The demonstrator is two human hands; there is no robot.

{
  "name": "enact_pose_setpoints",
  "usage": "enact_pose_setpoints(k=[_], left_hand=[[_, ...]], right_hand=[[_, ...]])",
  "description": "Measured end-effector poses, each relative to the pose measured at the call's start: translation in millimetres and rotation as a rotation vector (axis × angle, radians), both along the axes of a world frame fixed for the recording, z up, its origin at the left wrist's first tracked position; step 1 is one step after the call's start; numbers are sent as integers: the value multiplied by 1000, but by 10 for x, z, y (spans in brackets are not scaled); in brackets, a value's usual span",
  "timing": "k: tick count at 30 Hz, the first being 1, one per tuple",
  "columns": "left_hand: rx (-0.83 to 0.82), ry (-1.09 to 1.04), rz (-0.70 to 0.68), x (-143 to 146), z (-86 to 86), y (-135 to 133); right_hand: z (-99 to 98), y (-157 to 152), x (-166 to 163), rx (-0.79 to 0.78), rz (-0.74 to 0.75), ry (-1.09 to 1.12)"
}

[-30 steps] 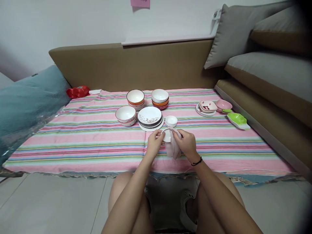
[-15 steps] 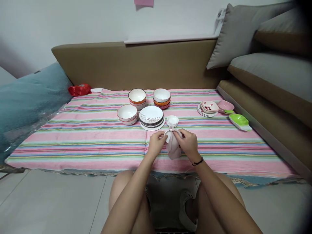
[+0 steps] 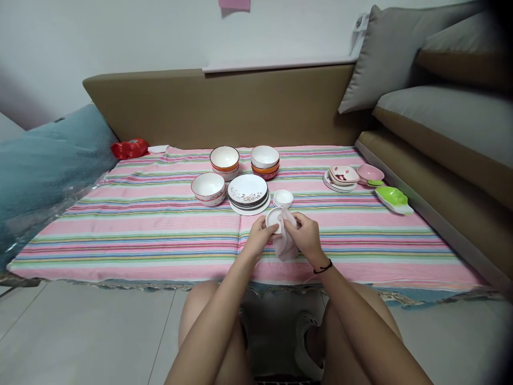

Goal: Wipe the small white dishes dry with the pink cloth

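1. Right now the left hand [image 3: 258,235] has its fingers closed on the left side of a small white dish [image 3: 273,216], with the thumb over the near rim.
2. The right hand [image 3: 308,233] pinches a pale pink cloth [image 3: 285,247] against the dish's right side; the cloth covers that part and hangs below it.
3. Both hands hold the dish over the striped sheet [image 3: 120,224], just in front of a stack of small white bowls [image 3: 283,197].
4. Left of that stack stands a pile of plates [image 3: 247,187], with larger bowls [image 3: 208,185] beside and behind it.
5. Well to the right are a squarish patterned bowl [image 3: 344,174] on small plates [image 3: 340,187], a pink bowl [image 3: 369,172] and a green dish [image 3: 394,197].
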State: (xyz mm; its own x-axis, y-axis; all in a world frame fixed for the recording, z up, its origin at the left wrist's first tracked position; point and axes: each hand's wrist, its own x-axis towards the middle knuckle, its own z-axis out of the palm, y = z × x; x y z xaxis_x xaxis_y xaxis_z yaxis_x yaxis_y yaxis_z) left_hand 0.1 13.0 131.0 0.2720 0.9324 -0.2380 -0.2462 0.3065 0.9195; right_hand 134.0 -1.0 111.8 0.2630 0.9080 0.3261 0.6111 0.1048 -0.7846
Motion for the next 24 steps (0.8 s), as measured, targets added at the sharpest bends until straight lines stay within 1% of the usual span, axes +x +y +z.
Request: enact_pose_setpoints(k=[2, 4, 6, 9, 11, 14, 19, 22, 24], left_hand=[[72, 50, 12, 13, -25, 15], [188, 121, 16, 25, -62, 28], [283, 177, -26, 31, -95, 33], [318, 219, -135, 27, -113, 25], [332, 229, -166, 22, -104, 15], [324, 217, -146, 18, -86, 6], [183, 119, -111, 22, -89, 6], [127, 86, -52, 28, -97, 2], [128, 79, -8, 32, -100, 2]], right_hand=[[15, 2, 23, 10, -13, -10], [28, 6, 50, 8, -32, -24], [38, 9, 80, 4, -46, -35], [45, 8, 115, 16, -31, -4], [46, 5, 122, 28, -4, 13], [40, 5, 101, 26, 28, 30], [13, 30, 51, -23, 112, 130], [12, 48, 39, -32, 161, 161], [24, 54, 38, -30, 181, 168]])
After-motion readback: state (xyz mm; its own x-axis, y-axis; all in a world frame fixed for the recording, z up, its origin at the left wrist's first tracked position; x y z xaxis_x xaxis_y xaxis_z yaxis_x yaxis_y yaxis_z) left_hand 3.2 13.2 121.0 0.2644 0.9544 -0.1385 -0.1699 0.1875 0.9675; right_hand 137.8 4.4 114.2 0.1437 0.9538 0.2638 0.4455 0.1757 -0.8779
